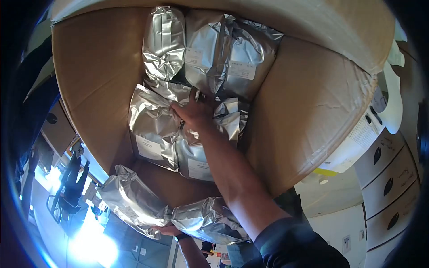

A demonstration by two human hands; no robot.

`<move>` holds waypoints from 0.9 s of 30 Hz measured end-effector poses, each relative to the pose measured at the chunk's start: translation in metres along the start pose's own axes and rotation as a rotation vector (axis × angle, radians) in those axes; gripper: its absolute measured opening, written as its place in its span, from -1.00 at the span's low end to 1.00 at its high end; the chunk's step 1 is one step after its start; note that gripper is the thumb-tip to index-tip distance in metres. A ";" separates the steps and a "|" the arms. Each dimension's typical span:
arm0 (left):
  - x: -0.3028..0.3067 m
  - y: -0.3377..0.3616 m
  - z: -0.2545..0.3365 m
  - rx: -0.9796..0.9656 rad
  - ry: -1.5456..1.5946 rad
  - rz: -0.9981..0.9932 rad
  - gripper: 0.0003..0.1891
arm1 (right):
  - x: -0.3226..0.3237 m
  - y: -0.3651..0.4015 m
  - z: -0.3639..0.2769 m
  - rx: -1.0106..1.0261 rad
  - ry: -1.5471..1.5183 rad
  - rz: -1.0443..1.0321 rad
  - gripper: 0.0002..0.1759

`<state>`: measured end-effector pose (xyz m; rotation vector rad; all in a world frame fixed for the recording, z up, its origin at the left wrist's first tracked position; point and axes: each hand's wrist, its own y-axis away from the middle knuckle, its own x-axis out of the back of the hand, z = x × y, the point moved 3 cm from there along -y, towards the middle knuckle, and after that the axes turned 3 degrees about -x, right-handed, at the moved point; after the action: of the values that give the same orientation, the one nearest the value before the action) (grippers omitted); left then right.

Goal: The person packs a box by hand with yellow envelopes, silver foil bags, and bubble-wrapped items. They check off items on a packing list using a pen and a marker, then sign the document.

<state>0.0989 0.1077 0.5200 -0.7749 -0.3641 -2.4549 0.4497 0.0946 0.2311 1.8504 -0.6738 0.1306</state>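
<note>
My right hand [194, 114] reaches deep into a large cardboard box [308, 111], among silver foil bags. Its thumb and forefinger look spread apart, touching the crumpled top of a foil bag [154, 116]; the other fingertips are partly hidden. At the box's near edge, my left hand [169, 230] is closed against two more bags, a left foil bag [134, 196] and a right foil bag [203, 219]; most of its fingers are behind the foil. Along the far wall stand further bags, one a labelled foil bag [243, 58] reading "black tea".
The box's folded flap [223, 6] arches over the far side. Stacked white cartons [386, 187] with a leaf mark stand at the right. A printed sheet [353, 143] hangs outside the box. Bright light [94, 245] glares at the lower left.
</note>
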 end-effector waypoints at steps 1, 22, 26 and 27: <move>-0.001 0.000 0.000 -0.016 -0.007 0.007 -0.15 | -0.002 -0.005 0.002 0.016 -0.094 -0.084 -0.01; -0.013 0.007 -0.001 0.149 0.111 -0.021 -0.11 | 0.015 0.089 -0.024 0.039 -0.001 -0.243 -0.33; -0.011 0.004 -0.002 0.135 0.093 -0.023 -0.11 | 0.017 0.095 -0.025 0.034 -0.028 -0.235 -0.35; -0.011 0.003 -0.002 0.135 0.091 -0.024 -0.11 | 0.019 0.096 -0.026 0.059 -0.018 -0.192 -0.36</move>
<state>0.1075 0.1088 0.5115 -0.6039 -0.5017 -2.4484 0.4223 0.0887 0.3288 1.9646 -0.5062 0.0088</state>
